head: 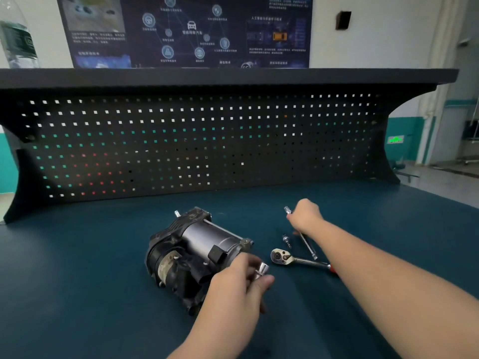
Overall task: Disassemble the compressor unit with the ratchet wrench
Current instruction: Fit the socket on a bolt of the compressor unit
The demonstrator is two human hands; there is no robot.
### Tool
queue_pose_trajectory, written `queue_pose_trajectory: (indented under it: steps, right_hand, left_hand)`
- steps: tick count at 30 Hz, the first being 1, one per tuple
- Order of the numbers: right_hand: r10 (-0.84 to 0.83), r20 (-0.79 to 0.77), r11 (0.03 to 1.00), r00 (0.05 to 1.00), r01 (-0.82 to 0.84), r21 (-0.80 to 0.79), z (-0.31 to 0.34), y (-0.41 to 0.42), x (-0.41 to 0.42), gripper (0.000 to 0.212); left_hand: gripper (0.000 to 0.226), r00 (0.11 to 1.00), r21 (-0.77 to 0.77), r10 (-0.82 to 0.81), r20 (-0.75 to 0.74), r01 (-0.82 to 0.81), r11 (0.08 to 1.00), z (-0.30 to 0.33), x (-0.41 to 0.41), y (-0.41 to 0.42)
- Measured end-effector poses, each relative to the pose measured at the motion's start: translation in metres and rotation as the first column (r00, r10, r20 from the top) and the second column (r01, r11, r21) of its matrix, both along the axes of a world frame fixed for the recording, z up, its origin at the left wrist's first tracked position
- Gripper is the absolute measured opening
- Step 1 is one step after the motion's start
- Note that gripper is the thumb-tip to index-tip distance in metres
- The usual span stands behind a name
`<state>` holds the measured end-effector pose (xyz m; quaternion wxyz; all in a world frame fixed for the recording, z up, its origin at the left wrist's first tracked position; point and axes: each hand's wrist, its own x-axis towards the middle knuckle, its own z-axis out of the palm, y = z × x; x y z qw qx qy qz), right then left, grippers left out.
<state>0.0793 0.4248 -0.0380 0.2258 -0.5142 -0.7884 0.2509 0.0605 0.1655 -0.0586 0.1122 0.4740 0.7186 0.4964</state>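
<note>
Left hand (241,281) pinches a socket (261,271) beside the compressor (191,252); right hand (305,216) grips an extension bar (300,233).

The compressor lies on its side on the blue surface (90,294), just left of the ratchet (293,259), which rests untouched between the two hands, a small bit (286,240) close behind its head. The step looks like tool assembly: seat the socket squarely on the bar's square end, press until it clicks, then snap the bar into the ratchet head before approaching any bolt, checking the fit first.
</note>
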Motion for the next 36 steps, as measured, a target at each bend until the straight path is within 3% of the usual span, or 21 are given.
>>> queue_pose_trajectory:
  steps: [2, 5, 10, 13, 16, 19, 21, 24, 26, 28, 30, 31, 33, 34, 36]
  right_hand:
    - [-0.018, 0.109, 0.999, 0.994, 0.012, 0.053, -0.005, 0.000, -0.011, 0.015]
    - [-0.050, 0.148, 0.996, 0.988, 0.039, 0.075, -0.009, 0.004, -0.018, 0.018]
    - [-0.010, 0.213, 1.000, 0.977, 0.007, 0.014, -0.022, 0.009, -0.012, 0.030]
    - [0.049, 0.217, 0.996, 0.975, -0.065, 0.068, -0.018, 0.002, -0.003, 0.033]
    - [0.069, 0.120, 0.979, 0.990, -0.090, 0.185, -0.015, -0.018, 0.017, 0.034]
    - [0.202, 0.372, 0.961, 0.906, -0.256, 0.103, -0.023, -0.045, 0.035, 0.040]
    - [0.195, 0.516, 0.951, 0.834, -0.289, 0.107, -0.031, -0.057, 0.042, 0.046]
    - [0.169, 0.501, 0.932, 0.848, -0.304, 0.200, -0.038, -0.066, 0.048, 0.044]
    - [0.199, 0.494, 0.909, 0.846, -0.348, 0.229, -0.038, -0.072, 0.053, 0.037]
    - [0.300, 0.324, 0.881, 0.897, -0.391, 0.267, -0.030, -0.078, 0.058, 0.021]
    - [0.457, -0.094, 0.866, 0.885, -0.418, 0.275, -0.011, -0.089, 0.060, 0.017]
    - [0.507, -0.330, 0.862, 0.796, -0.454, 0.227, 0.000, -0.098, 0.061, 0.020]
    - [0.465, -0.719, 0.768, 0.517, -0.639, 0.037, 0.018, -0.118, 0.062, 0.027]
    - [0.375, -0.834, 0.662, 0.406, -0.746, -0.065, 0.023, -0.128, 0.062, 0.031]
    - [0.224, -0.915, 0.437, 0.337, -0.874, -0.215, 0.028, -0.146, 0.060, 0.036]
  left_hand:
    - [0.015, 0.998, -0.030, 0.032, -0.051, -0.034, 0.999, -0.001, -0.002, 0.001]
    - [0.019, 0.984, -0.057, 0.054, -0.171, -0.065, 0.996, -0.005, -0.004, 0.002]
    - [0.016, 0.937, 0.057, 0.065, -0.343, -0.048, 0.997, -0.006, -0.001, -0.003]
    - [0.015, 0.936, 0.101, 0.089, -0.342, -0.057, 0.993, -0.006, -0.001, -0.005]
    - [0.013, 0.934, 0.131, 0.116, -0.338, -0.075, 0.988, -0.004, -0.002, -0.006]
    - [0.012, 0.933, 0.171, 0.137, -0.332, -0.083, 0.982, 0.000, -0.001, -0.009]
    - [0.015, 0.937, 0.206, 0.142, -0.321, -0.077, 0.975, 0.005, -0.001, -0.011]
    - [0.025, 0.924, 0.263, 0.154, -0.349, -0.061, 0.963, 0.013, -0.004, -0.016]
    - [0.016, 0.914, 0.269, 0.167, -0.370, -0.066, 0.961, 0.017, -0.010, -0.018]
    - [0.012, 0.909, 0.256, 0.173, -0.379, -0.076, 0.964, 0.021, -0.017, -0.020]
    - [0.013, 0.911, 0.267, 0.190, -0.366, -0.093, 0.959, 0.025, -0.025, -0.021]
    - [0.015, 0.912, 0.278, 0.206, -0.355, -0.107, 0.955, 0.027, -0.028, -0.022]
    - [0.023, 0.921, 0.283, 0.230, -0.316, -0.140, 0.949, 0.028, -0.035, -0.023]
    - [0.025, 0.926, 0.282, 0.238, -0.293, -0.154, 0.947, 0.027, -0.038, -0.023]
    - [0.025, 0.939, 0.292, 0.239, -0.246, -0.163, 0.942, 0.026, -0.042, -0.021]
